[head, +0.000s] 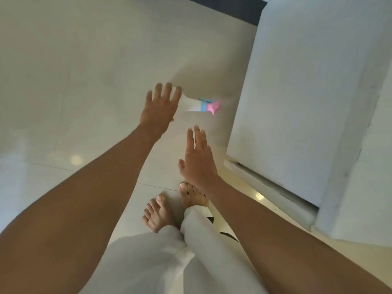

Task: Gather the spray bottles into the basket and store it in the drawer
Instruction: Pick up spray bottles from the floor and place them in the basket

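A white spray bottle (194,105) with a blue collar and a pink trigger head lies on its side on the pale tiled floor, head pointing right. My left hand (160,107) is stretched out over its base end, fingers spread, and partly hides the bottle's bottom. Whether the fingers touch the bottle is lost in the blur. My right hand (197,160) hovers lower and nearer to me, open and flat, holding nothing. No basket or drawer is in view.
A large white upholstered piece of furniture (307,102) fills the right side, its edge close to the bottle's head. My bare feet (169,209) and white trousers (169,257) are below the hands. Glossy pale tiled floor (74,81) spreads left.
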Motion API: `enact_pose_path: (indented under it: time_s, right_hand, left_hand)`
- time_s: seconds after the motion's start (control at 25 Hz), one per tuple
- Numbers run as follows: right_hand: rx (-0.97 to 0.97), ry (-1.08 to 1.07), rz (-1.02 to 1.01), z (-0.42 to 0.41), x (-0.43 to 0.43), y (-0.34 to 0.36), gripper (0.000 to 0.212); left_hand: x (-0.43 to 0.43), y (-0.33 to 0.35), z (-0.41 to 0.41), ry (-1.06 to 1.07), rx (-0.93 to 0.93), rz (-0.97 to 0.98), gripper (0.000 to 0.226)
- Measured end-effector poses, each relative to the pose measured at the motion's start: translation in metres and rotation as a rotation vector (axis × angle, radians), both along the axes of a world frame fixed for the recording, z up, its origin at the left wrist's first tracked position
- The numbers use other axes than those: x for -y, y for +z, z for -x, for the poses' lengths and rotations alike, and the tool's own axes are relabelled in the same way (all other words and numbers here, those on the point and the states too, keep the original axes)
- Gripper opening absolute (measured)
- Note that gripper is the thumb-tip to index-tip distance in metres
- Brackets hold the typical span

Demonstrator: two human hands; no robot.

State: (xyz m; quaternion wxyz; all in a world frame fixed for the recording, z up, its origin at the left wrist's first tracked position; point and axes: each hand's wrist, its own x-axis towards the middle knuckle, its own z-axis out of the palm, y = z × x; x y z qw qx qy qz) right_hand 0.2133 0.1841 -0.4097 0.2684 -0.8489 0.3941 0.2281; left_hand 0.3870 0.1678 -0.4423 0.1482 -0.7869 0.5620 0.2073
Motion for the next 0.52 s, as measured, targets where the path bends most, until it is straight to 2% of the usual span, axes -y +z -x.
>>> enact_pose_path:
  time_s: [0.16, 0.24, 0.36, 0.44, 0.52]
  right_hand:
    - [0.188, -0.186, -0.099, -0.002, -0.017, 0.060, 0.076]
    - [0.279, -0.362, -0.211, -0.003, -0.027, 0.114, 0.070]
    - [0.386, -0.703, -0.367, 0.005, -0.040, 0.221, 0.068]
    - [0.531, -0.790, -0.383, 0.020, -0.045, 0.295, 0.062]
    - [0.616, -0.732, -0.325, 0.053, -0.057, 0.361, 0.049]
  left_hand:
    - [-0.035, 0.044, 0.005, 0.332, -0.295, -0.045, 0.093]
    - [-0.077, 0.090, 0.021, 0.559, -0.444, 0.069, 0.092]
    - [-0.140, 0.193, 0.072, 0.901, -0.603, 0.352, 0.092]
    - [-0.176, 0.263, 0.115, 0.967, -0.663, 0.422, 0.099]
    - [-0.198, 0.334, 0.151, 0.966, -0.699, 0.467, 0.105]
